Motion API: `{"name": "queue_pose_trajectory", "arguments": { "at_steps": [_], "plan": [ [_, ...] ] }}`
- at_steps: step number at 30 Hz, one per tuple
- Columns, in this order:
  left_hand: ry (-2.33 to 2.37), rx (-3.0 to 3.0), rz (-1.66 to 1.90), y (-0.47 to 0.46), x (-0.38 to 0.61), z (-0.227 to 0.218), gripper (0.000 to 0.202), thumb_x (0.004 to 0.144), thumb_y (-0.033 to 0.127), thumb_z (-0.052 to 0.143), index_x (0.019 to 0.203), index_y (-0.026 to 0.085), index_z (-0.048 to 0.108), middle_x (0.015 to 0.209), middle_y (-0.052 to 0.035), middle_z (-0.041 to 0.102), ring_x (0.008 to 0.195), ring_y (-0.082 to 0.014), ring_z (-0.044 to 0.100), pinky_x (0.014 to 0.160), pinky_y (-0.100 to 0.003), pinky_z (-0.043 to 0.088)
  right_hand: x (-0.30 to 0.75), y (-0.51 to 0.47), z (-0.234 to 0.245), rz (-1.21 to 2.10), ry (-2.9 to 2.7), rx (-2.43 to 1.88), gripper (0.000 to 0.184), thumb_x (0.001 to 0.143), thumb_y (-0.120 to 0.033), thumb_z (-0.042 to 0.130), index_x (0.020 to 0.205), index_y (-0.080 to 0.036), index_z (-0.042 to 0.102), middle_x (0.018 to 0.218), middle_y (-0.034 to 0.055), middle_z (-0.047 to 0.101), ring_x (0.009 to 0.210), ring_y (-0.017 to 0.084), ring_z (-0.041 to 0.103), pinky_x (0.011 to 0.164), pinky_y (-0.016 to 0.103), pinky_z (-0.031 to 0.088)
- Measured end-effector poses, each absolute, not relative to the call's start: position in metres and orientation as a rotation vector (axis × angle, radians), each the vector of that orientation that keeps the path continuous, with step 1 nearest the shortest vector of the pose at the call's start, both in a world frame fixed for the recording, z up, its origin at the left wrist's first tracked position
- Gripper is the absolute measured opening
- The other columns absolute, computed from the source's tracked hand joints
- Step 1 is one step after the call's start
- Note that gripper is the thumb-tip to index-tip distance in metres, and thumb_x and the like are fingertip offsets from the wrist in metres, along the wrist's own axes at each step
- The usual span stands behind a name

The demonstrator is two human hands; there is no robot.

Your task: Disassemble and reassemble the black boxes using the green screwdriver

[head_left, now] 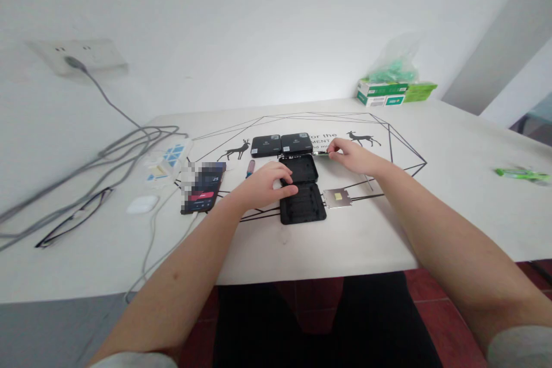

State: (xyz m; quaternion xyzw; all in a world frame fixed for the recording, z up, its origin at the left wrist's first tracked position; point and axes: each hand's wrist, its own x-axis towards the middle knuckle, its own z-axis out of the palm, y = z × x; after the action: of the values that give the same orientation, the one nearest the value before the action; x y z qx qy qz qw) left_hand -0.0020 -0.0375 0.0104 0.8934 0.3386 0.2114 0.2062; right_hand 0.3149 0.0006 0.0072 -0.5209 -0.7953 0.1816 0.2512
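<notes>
Bare forearms [185, 276] ending in pale grey sleeves [133, 359] reach forward over black-trousered legs [254, 322]. Beyond spreads a broad white tabletop [241, 253] printed with thin black geometric lines, two black deer [364, 139] and partly covered lettering [330, 135]; "or the", "MENT" and "nd mi" can be read. At its far right edge sit green-and-white cardboard boxes [383, 89], their print too small to make out, under a clear plastic bag [394, 66] with green contents.

On the left lies a black smartphone [207, 190], its screen partly pixelated, with a red bar showing. Near the table's middle, two flat black square boxes [266, 146] stand side by side, each bearing a pale sticker and a tiny logo, illegible from here. Nearer the person, two shallow black plastic shells [303, 205] lie hollow side up, one in front of the other. The left hand [267, 184] reaches over their left side, fingers loosely bent; whether it grips them cannot be told. Just right of the nearer shell rests a silver metal plate [347, 202] with a pale yellow square [338, 196].

Between thumb and fingers, the right hand [354, 156] pinches a thin flat piece [320, 153], seen edge-on beside the farther shell.
</notes>
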Motion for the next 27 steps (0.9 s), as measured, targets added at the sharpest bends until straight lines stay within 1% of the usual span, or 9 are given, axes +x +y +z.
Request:
{"name": "queue_pose_trajectory", "arguments": {
  "at_steps": [5,9,12,16,18,20,23,25,27],
  "plan": [
    [1.227,2.179,0.880,-0.033,0.006,0.009,0.033,0.094,0.052,0.066,0.088,0.020,0.073,0.095,-0.0087,0.076,0.091,-0.0254,0.070,0.092,-0.042,0.057,0.306,0.002,0.001,0.717,-1.707,-1.308,0.014,0.094,-0.036,0.056,0.091,-0.023,0.051,0.119,0.0119,0.072,0.110,0.027,0.064,0.106,0.051,0.047],
    [1.142,1.370,1.028,-0.035,0.019,0.010,0.040,0.093,0.055,0.073,0.101,0.016,0.071,0.100,-0.0142,0.077,0.094,-0.0276,0.074,0.084,-0.041,0.063,0.283,-0.016,0.004,0.639,-1.765,-0.998,0.016,0.101,-0.040,0.054,0.097,-0.025,0.050,0.137,0.0148,0.067,0.127,0.028,0.061,0.113,0.054,0.045],
    [0.871,0.958,0.976,-0.037,0.025,0.013,0.047,0.097,0.059,0.069,0.107,0.013,0.070,0.109,-0.0189,0.077,0.101,-0.0308,0.077,0.089,-0.047,0.065,0.256,-0.039,0.003,0.343,-2.005,-0.862,0.008,0.103,-0.030,0.049,0.102,-0.024,0.055,0.141,0.0168,0.065,0.135,0.030,0.056,0.118,0.057,0.041],
    [0.733,0.943,1.027,-0.034,0.021,0.012,0.020,0.090,0.020,0.078,0.108,0.013,0.070,0.105,-0.0108,0.079,0.085,-0.0197,0.077,0.088,-0.039,0.065,0.228,-0.057,-0.004,0.133,-2.231,-0.908,0.010,0.100,-0.022,0.055,0.100,-0.023,0.065,0.156,0.0140,0.057,0.148,0.035,0.042,0.122,0.062,0.036],
    [0.730,0.953,1.056,-0.031,0.017,0.009,0.025,0.085,0.009,0.077,0.108,0.013,0.071,0.105,-0.0099,0.079,0.082,-0.0174,0.076,0.087,-0.036,0.065,0.224,-0.058,-0.006,0.139,-2.217,-0.944,0.008,0.095,-0.025,0.066,0.103,-0.023,0.069,0.161,0.0140,0.052,0.151,0.038,0.039,0.124,0.064,0.033],
    [0.735,0.936,1.078,-0.027,0.014,0.007,0.029,0.082,0.006,0.076,0.109,0.013,0.070,0.106,-0.0102,0.079,0.085,-0.0185,0.077,0.088,-0.037,0.065,0.225,-0.054,-0.005,0.250,-2.050,-1.038,0.025,0.090,-0.027,0.075,0.114,-0.022,0.069,0.162,0.0163,0.050,0.151,0.039,0.042,0.124,0.064,0.036],
    [0.737,0.950,1.058,-0.025,0.015,0.004,0.034,0.080,0.009,0.079,0.112,0.015,0.069,0.110,-0.0114,0.079,0.093,-0.0222,0.078,0.092,-0.041,0.064,0.226,-0.049,0.001,0.765,-1.561,-1.226,0.047,0.089,-0.026,0.075,0.132,-0.021,0.060,0.141,0.0186,0.066,0.123,0.033,0.069,0.104,0.057,0.060],
    [0.741,1.010,1.024,-0.025,0.018,0.001,0.037,0.081,0.015,0.080,0.116,0.015,0.068,0.116,-0.0132,0.078,0.099,-0.0250,0.078,0.096,-0.044,0.063,0.225,-0.047,0.005,1.136,-1.247,-1.251,0.043,0.090,-0.020,0.073,0.131,-0.019,0.059,0.109,0.0115,0.075,0.092,0.024,0.077,0.082,0.044,0.068],
    [0.829,1.104,1.068,-0.024,0.021,-0.004,0.044,0.084,0.022,0.080,0.125,0.016,0.065,0.123,-0.0148,0.076,0.108,-0.0273,0.076,0.102,-0.048,0.060,0.224,-0.045,0.007,1.307,-1.055,-1.233,0.029,0.091,-0.012,0.071,0.118,-0.017,0.062,0.086,0.0039,0.072,0.074,0.017,0.074,0.069,0.032,0.068]
  ]
}}
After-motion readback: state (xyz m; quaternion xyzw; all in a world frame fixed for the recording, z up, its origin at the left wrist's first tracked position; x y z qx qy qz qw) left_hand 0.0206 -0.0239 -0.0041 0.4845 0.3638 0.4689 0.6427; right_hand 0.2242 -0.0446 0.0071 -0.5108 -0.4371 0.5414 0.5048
